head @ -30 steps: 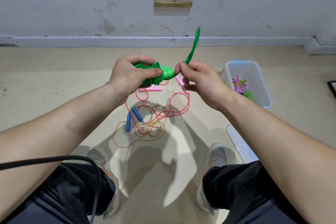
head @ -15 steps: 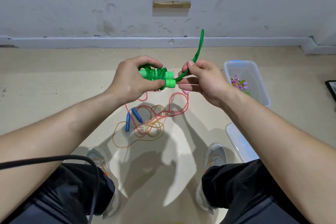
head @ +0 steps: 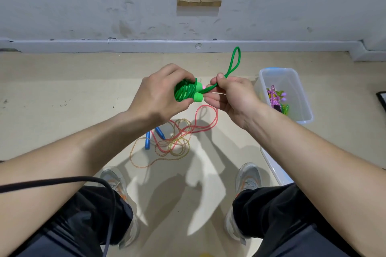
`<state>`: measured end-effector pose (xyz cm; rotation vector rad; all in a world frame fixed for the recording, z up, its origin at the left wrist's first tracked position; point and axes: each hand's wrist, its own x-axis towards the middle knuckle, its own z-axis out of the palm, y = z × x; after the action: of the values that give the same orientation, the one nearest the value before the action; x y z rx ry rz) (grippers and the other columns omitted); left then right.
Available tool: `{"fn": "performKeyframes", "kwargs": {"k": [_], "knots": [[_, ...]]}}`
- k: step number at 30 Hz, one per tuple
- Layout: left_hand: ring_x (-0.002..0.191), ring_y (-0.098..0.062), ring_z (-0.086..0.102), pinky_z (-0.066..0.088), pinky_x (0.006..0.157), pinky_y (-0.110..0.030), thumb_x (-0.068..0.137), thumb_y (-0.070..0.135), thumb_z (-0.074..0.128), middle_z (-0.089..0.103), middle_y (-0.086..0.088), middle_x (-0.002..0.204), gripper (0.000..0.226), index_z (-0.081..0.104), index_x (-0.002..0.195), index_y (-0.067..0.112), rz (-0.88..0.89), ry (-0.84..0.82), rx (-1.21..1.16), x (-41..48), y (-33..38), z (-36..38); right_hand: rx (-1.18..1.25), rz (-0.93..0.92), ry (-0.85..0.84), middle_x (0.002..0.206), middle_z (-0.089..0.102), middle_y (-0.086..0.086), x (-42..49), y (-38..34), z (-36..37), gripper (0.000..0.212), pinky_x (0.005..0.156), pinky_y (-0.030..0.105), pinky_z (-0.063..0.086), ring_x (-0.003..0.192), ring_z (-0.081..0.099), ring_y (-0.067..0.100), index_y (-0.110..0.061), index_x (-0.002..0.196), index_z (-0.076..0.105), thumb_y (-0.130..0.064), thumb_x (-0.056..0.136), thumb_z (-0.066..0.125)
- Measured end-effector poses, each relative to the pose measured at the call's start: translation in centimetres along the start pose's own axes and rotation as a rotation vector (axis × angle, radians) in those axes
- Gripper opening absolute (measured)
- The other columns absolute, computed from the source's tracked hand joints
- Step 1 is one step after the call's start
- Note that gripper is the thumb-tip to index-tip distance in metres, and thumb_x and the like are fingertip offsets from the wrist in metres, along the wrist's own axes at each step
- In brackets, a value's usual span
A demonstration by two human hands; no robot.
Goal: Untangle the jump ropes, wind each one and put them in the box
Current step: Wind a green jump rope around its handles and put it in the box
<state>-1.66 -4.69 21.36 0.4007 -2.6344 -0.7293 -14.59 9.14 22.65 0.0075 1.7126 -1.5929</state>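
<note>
one green jump rope (head: 184, 92) is held up between both hands, above the floor (head: 62, 89) and left of the box. the left hand (head: 160, 94) has its fingers (head: 177, 70) clenched around the wound coils, with one green handle end (head: 197, 97) poking out to the right below the thumb. the right hand (head: 234, 98) pinches the free green strand between thumb and forefinger just beside the bundle, and a single narrow loop (head: 235, 60) of it stands up beyond the knuckles toward the far wall (head: 83, 6). on the floor below the hands lie two more ropes, tangled together: one pink rope (head: 206, 119) and one yellow rope (head: 165, 158), with two blue handles (head: 147, 142) side by side at the tangle's left edge. to the right stands one clear box (head: 277, 69), holding one wound purple rope (head: 273, 98) and something green and yellow beside it that is too small to make out. one clear lid (head: 273, 169) lies on the floor nearer than the box, by the right knee. two grey shoes (head: 113, 179) with orange marks sit at the near edge, one black cable (head: 62, 181) crosses the left forearm, and one wooden block (head: 198, 2) is fixed on the wall.
</note>
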Motion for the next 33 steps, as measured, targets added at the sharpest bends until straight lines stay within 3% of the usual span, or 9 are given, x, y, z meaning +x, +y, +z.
{"fn": "performKeyframes", "kwargs": {"k": [5, 8, 12, 15, 17, 21, 24, 30, 33], "knots": [[0.097, -0.018, 0.06, 0.052, 0.082, -0.041, 0.074, 0.03, 0.082, 0.062, 0.005, 0.111, 0.042, 0.066, 0.113, 0.025, -0.061, 0.013, 0.039, -0.5, 0.3, 0.8, -0.135, -0.099, 0.006, 0.083, 0.071, 0.014, 0.0, 0.9, 0.7, 0.028, 0.072, 0.029, 0.061, 0.067, 0.068, 0.018, -0.01, 0.08, 0.067, -0.02, 0.103, 0.055], [0.098, -0.02, 0.062, 0.051, 0.085, -0.042, 0.076, 0.031, 0.082, 0.062, 0.005, 0.112, 0.042, 0.066, 0.114, 0.025, -0.09, 0.021, 0.061, -0.3, 0.1, 1.0, -0.292, -0.244, 0.014, 0.081, 0.075, 0.006, 0.2, 1.4, 1.0, 0.027, 0.065, 0.02, 0.05, 0.072, 0.071, 0.012, -0.011, 0.079, 0.072, -0.021, 0.1, 0.059], [0.096, -0.012, 0.059, 0.048, 0.084, -0.027, 0.074, 0.031, 0.084, 0.064, 0.007, 0.109, 0.042, 0.069, 0.113, 0.025, -0.117, 0.065, -0.008, 0.0, -0.3, 1.0, -0.403, -0.35, 0.052, 0.079, 0.074, 0.005, 0.8, 1.5, 1.1, 0.028, 0.072, 0.038, 0.054, 0.077, 0.071, 0.021, -0.019, 0.072, 0.07, -0.032, 0.094, 0.058], [0.093, 0.0, 0.053, 0.047, 0.085, -0.018, 0.073, 0.027, 0.086, 0.064, 0.011, 0.109, 0.044, 0.07, 0.114, 0.026, -0.139, 0.091, -0.097, 0.1, -0.8, 0.9, -0.305, -0.345, 0.007, 0.09, 0.07, 0.012, 0.8, 1.3, 0.9, 0.027, 0.072, 0.032, 0.059, 0.09, 0.073, 0.024, -0.012, 0.08, 0.064, -0.022, 0.103, 0.051], [0.097, 0.001, 0.052, 0.045, 0.085, -0.012, 0.073, 0.025, 0.086, 0.062, 0.013, 0.111, 0.047, 0.07, 0.117, 0.029, -0.126, 0.084, -0.125, 0.1, -1.0, 0.7, -0.275, -0.357, -0.002, 0.099, 0.068, 0.015, 0.7, 1.1, 0.7, 0.026, 0.068, 0.025, 0.056, 0.088, 0.072, 0.023, -0.012, 0.084, 0.062, -0.019, 0.105, 0.048], [0.104, -0.007, 0.058, 0.05, 0.089, -0.026, 0.078, 0.024, 0.083, 0.061, 0.009, 0.118, 0.041, 0.073, 0.118, 0.029, -0.055, 0.09, -0.148, -0.5, -1.0, 1.0, -0.197, -0.252, 0.003, 0.099, 0.072, 0.013, 1.1, 0.8, 0.2, 0.03, 0.068, 0.025, 0.056, 0.074, 0.068, 0.016, -0.012, 0.083, 0.057, -0.021, 0.108, 0.042], [0.102, -0.014, 0.06, 0.053, 0.082, -0.035, 0.081, 0.024, 0.079, 0.061, 0.003, 0.122, 0.039, 0.073, 0.12, 0.025, 0.046, 0.114, -0.089, -1.2, -0.7, 1.3, -0.195, -0.173, -0.02, 0.092, 0.074, 0.01, 1.2, 0.4, -0.1, 0.032, 0.066, 0.024, 0.057, 0.066, 0.066, 0.013, -0.013, 0.081, 0.053, -0.022, 0.109, 0.04], [0.083, -0.021, 0.061, 0.052, 0.068, -0.034, 0.088, 0.025, 0.073, 0.06, -0.003, 0.123, 0.03, 0.074, 0.118, 0.025, 0.242, 0.092, 0.079, -1.7, -0.8, 1.4, -0.271, -0.118, -0.073, 0.085, 0.068, 0.004, 1.3, 0.3, -0.6, 0.033, 0.067, 0.027, 0.054, 0.066, 0.063, 0.014, -0.015, 0.081, 0.054, -0.024, 0.109, 0.04], [0.082, -0.023, 0.062, 0.052, 0.065, -0.036, 0.089, 0.023, 0.073, 0.062, -0.005, 0.121, 0.023, 0.076, 0.112, 0.023, 0.289, 0.106, 0.107, -1.7, -0.8, 1.6, -0.373, -0.159, -0.101, 0.081, 0.067, -0.001, 1.3, 0.4, -0.7, 0.03, 0.068, 0.029, 0.05, 0.068, 0.063, 0.013, -0.016, 0.087, 0.058, -0.025, 0.109, 0.039]]}}
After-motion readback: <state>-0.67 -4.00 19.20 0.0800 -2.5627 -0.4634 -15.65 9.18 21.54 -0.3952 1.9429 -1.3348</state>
